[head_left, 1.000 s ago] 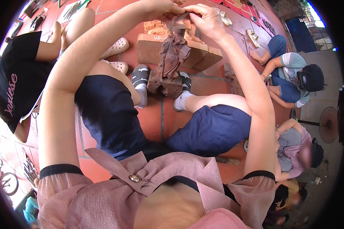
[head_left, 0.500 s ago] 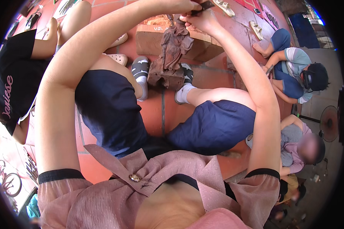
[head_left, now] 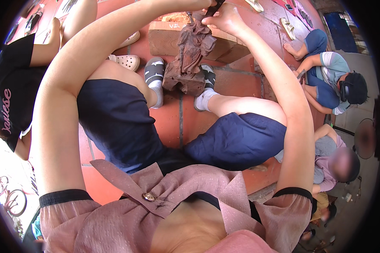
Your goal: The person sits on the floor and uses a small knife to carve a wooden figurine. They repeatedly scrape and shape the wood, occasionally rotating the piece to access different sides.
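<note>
A dark brown carved figure (head_left: 195, 46) rests on the red tiled floor (head_left: 198, 122), its blocky base nearest the person and set between the two feet; whether it stands free or leans back cannot be told. The right hand (head_left: 226, 19) is just beside the figure's head, thumb and fingertips pinched together on the lower end of a dark strip (head_left: 214, 11), which slants up and away from the head on its right. The left hand (head_left: 204, 2) is beyond the figure's head, close to the upper end of the same strip; most of it is cut off, so I cannot tell whether its fingers are closed or apart. Behind the figure lies a pale wooden block (head_left: 162, 40), reaching out past it on both sides, with a rough orange-brown carved piece (head_left: 175, 17) on the block's far side. Dark sandals with white star shapes flank the figure's base, the left sandal (head_left: 154, 69) and the right sandal (head_left: 208, 76), each worn over a white sock. Well to the left of the figure sits a person in a black top (head_left: 10, 88), with a cream clog (head_left: 126, 62) nearer to it. Well to its right, a person in a dark cap (head_left: 354, 87) sits low, and a loose cream sandal (head_left: 288, 28) lies on the tiles between that person and the figure.
</note>
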The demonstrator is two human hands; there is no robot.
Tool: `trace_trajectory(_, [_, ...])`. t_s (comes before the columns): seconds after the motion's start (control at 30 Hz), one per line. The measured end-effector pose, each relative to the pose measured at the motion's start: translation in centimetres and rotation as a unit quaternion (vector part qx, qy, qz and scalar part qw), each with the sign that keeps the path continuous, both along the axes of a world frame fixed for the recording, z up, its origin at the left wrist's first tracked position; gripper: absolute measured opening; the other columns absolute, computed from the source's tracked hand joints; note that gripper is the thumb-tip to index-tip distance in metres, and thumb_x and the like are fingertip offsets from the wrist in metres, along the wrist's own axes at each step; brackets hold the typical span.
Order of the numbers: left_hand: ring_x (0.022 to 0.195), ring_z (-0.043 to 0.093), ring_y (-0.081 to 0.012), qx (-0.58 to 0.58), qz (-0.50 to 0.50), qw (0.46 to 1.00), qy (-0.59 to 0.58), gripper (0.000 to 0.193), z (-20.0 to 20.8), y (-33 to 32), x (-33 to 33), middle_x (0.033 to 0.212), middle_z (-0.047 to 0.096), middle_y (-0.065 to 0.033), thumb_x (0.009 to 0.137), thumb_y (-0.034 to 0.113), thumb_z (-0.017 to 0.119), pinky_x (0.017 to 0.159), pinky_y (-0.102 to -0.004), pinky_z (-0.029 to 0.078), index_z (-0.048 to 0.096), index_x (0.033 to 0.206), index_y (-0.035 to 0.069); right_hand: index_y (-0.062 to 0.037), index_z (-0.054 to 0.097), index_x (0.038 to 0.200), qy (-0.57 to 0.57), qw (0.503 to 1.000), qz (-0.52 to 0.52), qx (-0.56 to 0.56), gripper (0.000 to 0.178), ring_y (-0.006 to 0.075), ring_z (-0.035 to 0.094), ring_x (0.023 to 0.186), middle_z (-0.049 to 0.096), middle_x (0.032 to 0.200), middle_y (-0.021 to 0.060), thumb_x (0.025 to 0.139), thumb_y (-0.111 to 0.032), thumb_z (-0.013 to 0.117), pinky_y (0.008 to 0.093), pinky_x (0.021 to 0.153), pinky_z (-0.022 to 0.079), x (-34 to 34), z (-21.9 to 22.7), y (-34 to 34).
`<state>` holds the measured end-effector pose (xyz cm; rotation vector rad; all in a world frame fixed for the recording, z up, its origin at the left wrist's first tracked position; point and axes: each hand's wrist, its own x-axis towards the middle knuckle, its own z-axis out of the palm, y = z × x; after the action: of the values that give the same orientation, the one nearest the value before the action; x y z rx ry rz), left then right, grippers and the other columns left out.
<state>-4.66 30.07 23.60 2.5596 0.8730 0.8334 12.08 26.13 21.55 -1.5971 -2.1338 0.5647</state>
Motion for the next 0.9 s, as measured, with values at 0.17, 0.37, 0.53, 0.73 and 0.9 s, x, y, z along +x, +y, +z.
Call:
trace_trajectory(0.17, [0.087,0.059,-0.0310,-0.089,-0.018,0.996,-0.016,0.020,0.4,0.0,-0.1,0.082,0.062,-0.0189,0.070,0.008,0.066,0.077,-0.0407,0.048,0.064,0.090,0.005,-0.0006,0.062,0.096,0.101,0.993,0.030,0.048,0.039,0.0278,0.066,0.082,0.066,0.081,0.0152,0.063,-0.015,0.079,0.0363,0.074,0.053,0.5,-1.7,-0.2])
trace_trajectory(0.37, [0.074,0.066,-0.0243,-0.126,0.000,0.991,-0.045,0.019,0.3,0.6,-1.5,0.078,0.066,-0.0143,0.072,0.005,0.067,0.068,-0.0353,0.052,0.066,0.090,0.003,-0.0007,0.063,0.097,-0.052,0.998,0.041,-0.022,0.037,0.0335,0.065,0.086,0.065,0.084,0.0193,0.064,-0.013,0.077,0.0397,0.077,0.051,-0.8,0.8,-0.1])
trace_trajectory(0.53, [0.073,0.065,-0.0235,-0.164,-0.011,0.986,-0.017,0.019,0.9,0.2,-1.4,0.078,0.066,-0.0125,0.073,0.004,0.067,0.068,-0.0360,0.052,0.065,0.093,0.002,-0.0029,0.066,0.088,-0.042,0.993,0.082,0.079,0.027,0.0195,0.065,0.078,0.065,0.076,0.0078,0.071,-0.019,0.078,0.0331,0.073,0.051,0.5,-1.1,0.3])
trace_trajectory(0.73, [0.067,0.065,-0.0195,-0.129,-0.061,0.989,-0.031,0.019,0.5,0.1,-2.2,0.075,0.066,-0.0106,0.075,0.000,0.064,0.062,-0.0330,0.054,0.065,0.094,0.001,0.0000,0.058,0.100,-0.014,0.995,0.069,0.065,0.045,0.0377,0.059,0.091,0.062,0.087,0.0199,0.063,-0.015,0.079,0.0434,0.082,0.048,-0.8,0.4,-0.7])
trace_trajectory(0.9, [0.068,0.066,-0.0182,-0.284,-0.025,0.956,-0.072,0.018,0.4,0.4,-1.9,0.076,0.066,-0.0097,0.077,-0.002,0.062,0.062,-0.0315,0.055,0.065,0.095,0.000,0.0016,0.057,0.095,-0.086,0.996,0.007,0.033,0.041,0.0386,0.059,0.091,0.062,0.087,0.0200,0.064,-0.014,0.080,0.0443,0.081,0.049,-1.4,1.2,-1.1])
